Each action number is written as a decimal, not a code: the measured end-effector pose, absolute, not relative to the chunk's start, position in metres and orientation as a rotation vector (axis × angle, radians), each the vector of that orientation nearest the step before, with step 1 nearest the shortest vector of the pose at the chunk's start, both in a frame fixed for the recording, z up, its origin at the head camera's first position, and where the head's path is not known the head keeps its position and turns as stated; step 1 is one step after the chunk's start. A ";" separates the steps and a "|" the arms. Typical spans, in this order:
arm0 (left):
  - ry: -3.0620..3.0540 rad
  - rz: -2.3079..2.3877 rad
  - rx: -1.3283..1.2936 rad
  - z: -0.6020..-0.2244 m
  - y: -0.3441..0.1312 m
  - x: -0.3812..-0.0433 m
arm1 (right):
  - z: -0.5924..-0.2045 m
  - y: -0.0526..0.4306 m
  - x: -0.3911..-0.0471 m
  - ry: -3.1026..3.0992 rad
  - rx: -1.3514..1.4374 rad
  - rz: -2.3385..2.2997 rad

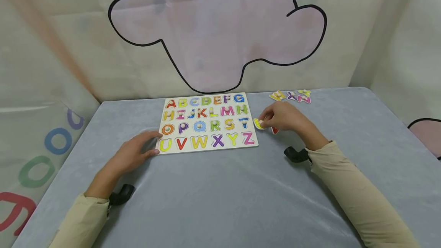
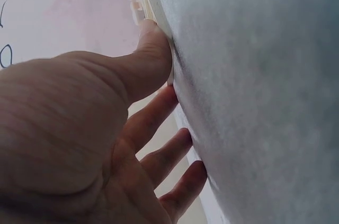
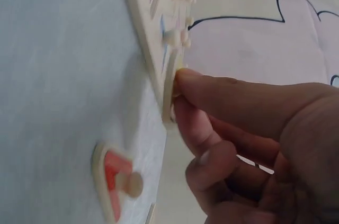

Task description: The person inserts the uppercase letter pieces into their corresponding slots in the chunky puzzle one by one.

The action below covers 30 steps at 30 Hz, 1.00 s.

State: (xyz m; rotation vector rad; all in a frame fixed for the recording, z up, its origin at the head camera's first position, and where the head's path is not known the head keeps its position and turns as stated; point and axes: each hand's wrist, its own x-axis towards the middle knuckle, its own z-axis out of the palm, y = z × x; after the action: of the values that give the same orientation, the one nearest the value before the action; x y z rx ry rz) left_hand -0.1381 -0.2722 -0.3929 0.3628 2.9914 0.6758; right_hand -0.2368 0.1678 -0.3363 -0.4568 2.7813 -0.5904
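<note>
A white alphabet puzzle board (image 1: 206, 157) lies flat, with knobbed letters in its upper rows and coloured letter outlines along the bottom row. My left hand (image 1: 132, 152) touches the board's left edge, thumb at the near corner and fingers fairly straight; the left wrist view has the thumb (image 2: 153, 49) against that edge. Just beyond the right edge, my right hand (image 1: 284, 116) pinches a yellow letter puzzle piece (image 1: 257, 124) between thumb and index finger. In the right wrist view the piece (image 3: 169, 89) is edge-on. Beneath this hand lies a red letter piece (image 3: 110, 181) with a knob.
Behind the right hand, several loose letter pieces lie near the table's back edge: an orange-yellow one (image 1: 277, 95), a purple X (image 1: 291, 95), a pink one (image 1: 304, 99) and a yellow-green one (image 1: 304, 92). A grey cloth (image 1: 220, 202) covers the table. A printed curtain (image 1: 206, 49) hangs behind.
</note>
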 end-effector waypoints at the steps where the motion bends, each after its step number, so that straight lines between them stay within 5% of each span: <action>1: 2.995 0.672 0.365 -0.393 -0.272 -0.138 | -0.335 0.165 -0.236 2.785 -0.467 -0.603; 17: 2.982 0.663 0.284 -0.395 -0.269 -0.139 | -0.336 0.053 -0.213 2.706 -0.811 -0.617; 30: 2.957 0.655 0.255 -0.391 -0.266 -0.142 | -0.350 -0.025 -0.204 2.633 -0.807 -0.723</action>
State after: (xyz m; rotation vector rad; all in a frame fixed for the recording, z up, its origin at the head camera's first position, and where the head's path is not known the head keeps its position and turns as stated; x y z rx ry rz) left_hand -0.1420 -0.2662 -0.3914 0.2547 2.9572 0.6548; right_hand -0.2040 -0.0252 -0.3498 -0.8068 2.6332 -0.7233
